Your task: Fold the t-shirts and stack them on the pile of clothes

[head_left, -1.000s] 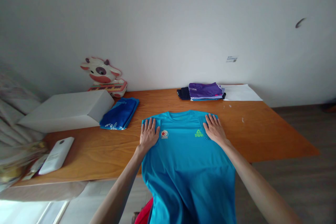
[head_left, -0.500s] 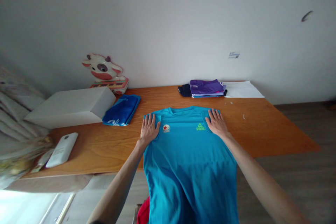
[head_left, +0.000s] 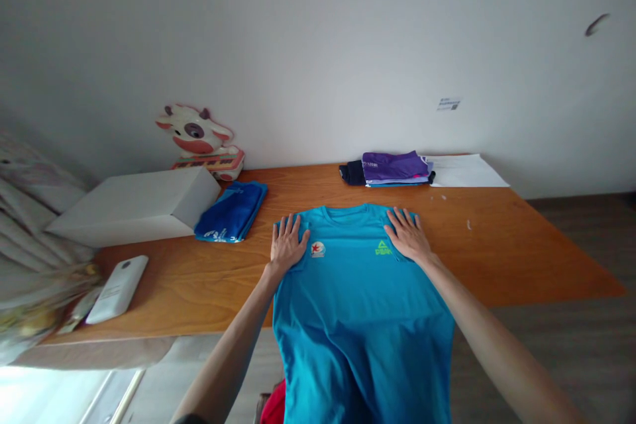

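Observation:
A turquoise T-shirt (head_left: 352,298) lies front-up on the wooden table (head_left: 521,252), its lower part hanging over the near edge. It has a round badge on one side of the chest and a green logo on the other. My left hand (head_left: 288,245) rests flat on the shirt's left shoulder, fingers spread. On the right shoulder my right hand (head_left: 405,237) presses flat in the same way, fingers apart. Neither hand grips anything.
A folded dark-blue garment (head_left: 231,212) lies left of the shirt beside a white box (head_left: 134,205). A cow-shaped toy (head_left: 199,139) stands at the wall. A stack of folded clothes (head_left: 390,169) and white paper (head_left: 464,171) sit at the back. A white device (head_left: 116,288) lies far left.
Both hands stay flat on the shirt's shoulders; they have slid slightly inward and toward me. The view has shifted a little.

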`<state>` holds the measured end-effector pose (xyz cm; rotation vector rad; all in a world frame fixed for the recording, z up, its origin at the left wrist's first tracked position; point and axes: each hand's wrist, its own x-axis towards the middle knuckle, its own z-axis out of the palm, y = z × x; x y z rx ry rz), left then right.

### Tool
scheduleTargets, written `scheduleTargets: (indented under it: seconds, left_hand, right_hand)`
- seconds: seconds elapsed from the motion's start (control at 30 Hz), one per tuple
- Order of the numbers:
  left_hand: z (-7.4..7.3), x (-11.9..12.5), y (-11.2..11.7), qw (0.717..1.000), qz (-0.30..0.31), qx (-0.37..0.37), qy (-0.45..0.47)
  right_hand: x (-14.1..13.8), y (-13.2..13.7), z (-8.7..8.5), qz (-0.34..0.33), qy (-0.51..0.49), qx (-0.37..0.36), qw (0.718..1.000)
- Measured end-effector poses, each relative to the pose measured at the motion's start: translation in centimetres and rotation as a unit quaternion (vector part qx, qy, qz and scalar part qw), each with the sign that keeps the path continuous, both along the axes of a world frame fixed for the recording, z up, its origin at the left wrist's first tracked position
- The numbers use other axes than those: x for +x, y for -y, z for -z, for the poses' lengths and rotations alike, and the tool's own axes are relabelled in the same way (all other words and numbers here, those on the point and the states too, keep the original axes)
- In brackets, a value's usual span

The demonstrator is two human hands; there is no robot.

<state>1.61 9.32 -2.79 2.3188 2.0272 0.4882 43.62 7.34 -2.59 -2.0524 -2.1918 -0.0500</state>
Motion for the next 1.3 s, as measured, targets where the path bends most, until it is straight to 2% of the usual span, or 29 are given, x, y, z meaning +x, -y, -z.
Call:
scheduleTargets:
  seconds: [0.17,0.37,0.47,0.67,0.77,0.87,0.93,0.97,1.03,1.1,1.13,1.2,1.23,1.3]
  left_hand:
    - [-0.2,-0.1,0.3,1.0,0.003,0.002,0.013]
    - [-0.8,0.2,0.3,0.999,0.042,-0.002,0.004]
    - [-0.7,0.2,0.3,0.999,0.041,0.0,0.003]
    - [-0.6,0.3,0.3,1.0,0.014,0.002,0.027]
    - [-1.5,0.4,0.0,0.998,0.009,-0.029,0.055]
    - [-3.4,0.1,0.9,0.99,-0.012,0.002,0.138]
    - [-4.7,-0.4,3.3,0.972,-0.028,0.071,0.224]
    - [-5.1,-0.6,5.4,0.957,-0.038,0.107,0.269]
    - [-5.0,-0.8,10.9,0.922,-0.079,0.153,0.348]
    - [-3.6,-0.5,17.8,0.888,-0.147,0.15,0.41]
    - [-2.4,-0.1,21.5,0.871,-0.187,0.128,0.436]
    - [0.5,0.8,28.3,0.839,-0.262,0.044,0.475]
    - [2.0,1.2,31.2,0.825,-0.282,-0.022,0.488]
    - [4.8,1.6,35.6,0.808,-0.319,-0.089,0.487]
  right_hand:
    - [-0.1,0.8,-0.2,-0.019,-0.003,0.008,1.0]
    - [-0.4,1.1,-0.7,-0.073,-0.003,0.002,0.997]
    - [-0.1,0.8,-0.3,-0.063,-0.007,-0.009,0.998]
    - [0.1,0.1,0.5,-0.001,-0.025,0.006,1.0]
    - [0.2,-0.2,-0.4,-0.013,-0.079,0.001,0.997]
    - [0.8,1.0,-2.4,-0.003,-0.225,0.084,0.971]
    - [1.6,3.9,-3.5,0.029,-0.327,0.188,0.926]
    - [2.0,6.1,-3.7,0.052,-0.366,0.241,0.897]
    - [2.7,12.1,-2.9,0.11,-0.421,0.315,0.844]
    - [3.1,19.5,-0.6,0.189,-0.461,0.342,0.797]
    - [3.0,23.3,0.9,0.229,-0.478,0.321,0.785]
    - [2.6,30.4,4.2,0.305,-0.498,0.218,0.782]
    - [2.1,33.3,5.8,0.334,-0.496,0.151,0.787]
    - [0.9,37.7,8.2,0.35,-0.481,0.05,0.803]
